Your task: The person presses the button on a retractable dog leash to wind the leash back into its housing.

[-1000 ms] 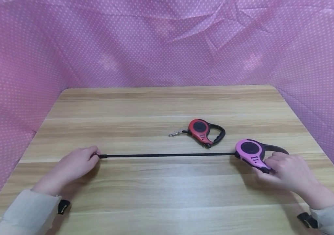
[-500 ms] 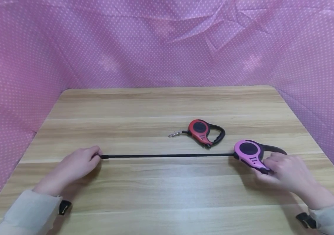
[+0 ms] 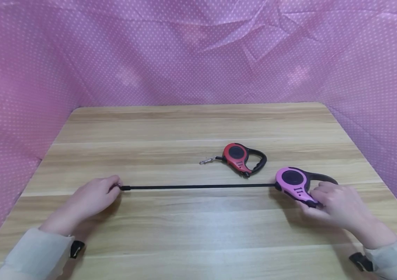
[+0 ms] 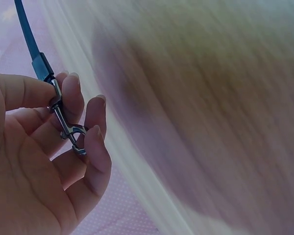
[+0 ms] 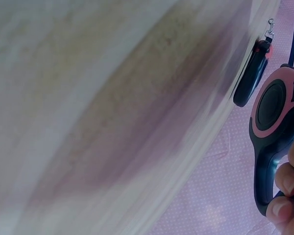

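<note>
Wood tbl edge seen well off, upper ctr; clip pinched by L hand, lower L; pink leash gripped by R hand.

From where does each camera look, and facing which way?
Head: on the head, facing forward and down at the table; left hand and right hand show.
Left wrist: on that wrist, facing metal clip and table; left hand shows.
Right wrist: on that wrist, facing pink leash and table; right fingers show.
Head and right wrist share the red leash.
</note>
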Motion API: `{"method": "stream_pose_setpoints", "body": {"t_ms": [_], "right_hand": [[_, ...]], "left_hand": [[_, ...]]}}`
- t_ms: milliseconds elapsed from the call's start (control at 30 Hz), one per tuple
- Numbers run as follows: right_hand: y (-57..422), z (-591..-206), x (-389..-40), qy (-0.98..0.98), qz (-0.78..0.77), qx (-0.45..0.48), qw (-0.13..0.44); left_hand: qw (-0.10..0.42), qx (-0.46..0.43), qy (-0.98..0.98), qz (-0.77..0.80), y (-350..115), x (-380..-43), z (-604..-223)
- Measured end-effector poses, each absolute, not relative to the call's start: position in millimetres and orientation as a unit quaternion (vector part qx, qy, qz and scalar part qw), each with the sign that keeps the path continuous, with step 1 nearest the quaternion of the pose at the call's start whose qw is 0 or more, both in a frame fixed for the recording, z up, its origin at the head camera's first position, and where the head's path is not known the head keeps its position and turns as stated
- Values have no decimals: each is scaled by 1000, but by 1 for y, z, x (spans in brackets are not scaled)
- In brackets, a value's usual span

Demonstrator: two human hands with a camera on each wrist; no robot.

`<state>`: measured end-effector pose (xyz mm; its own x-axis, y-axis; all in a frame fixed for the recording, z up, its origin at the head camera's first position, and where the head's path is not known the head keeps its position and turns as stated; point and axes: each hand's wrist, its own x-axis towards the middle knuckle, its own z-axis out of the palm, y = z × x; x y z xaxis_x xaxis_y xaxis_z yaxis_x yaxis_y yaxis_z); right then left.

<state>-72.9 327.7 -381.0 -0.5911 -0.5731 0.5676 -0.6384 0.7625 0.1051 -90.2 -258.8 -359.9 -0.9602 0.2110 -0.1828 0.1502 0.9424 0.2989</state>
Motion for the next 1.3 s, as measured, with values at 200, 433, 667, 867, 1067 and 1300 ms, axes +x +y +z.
{"method": "stream_pose_setpoints", "body": {"t_ms": [200, 433, 667, 867, 1067, 1300], "right_hand": [[326, -380, -72, -892, 57, 342, 289], [325, -383, -73, -886, 62, 349, 297], [325, -385, -72, -883, 61, 354, 302], [324, -386, -72, -877, 60, 361, 313], [320, -388, -74, -869, 65, 372, 320], [317, -388, -77, -870, 69, 375, 314]], "left_hand": [[97, 103, 979, 146, -257, -90, -361], [89, 118, 977, 151, -254, -90, -365], [85, 123, 977, 151, -251, -88, -367], [83, 128, 976, 153, -249, -87, -370], [79, 136, 975, 156, -246, -88, -370], [86, 130, 976, 152, -244, -90, -367]]}}
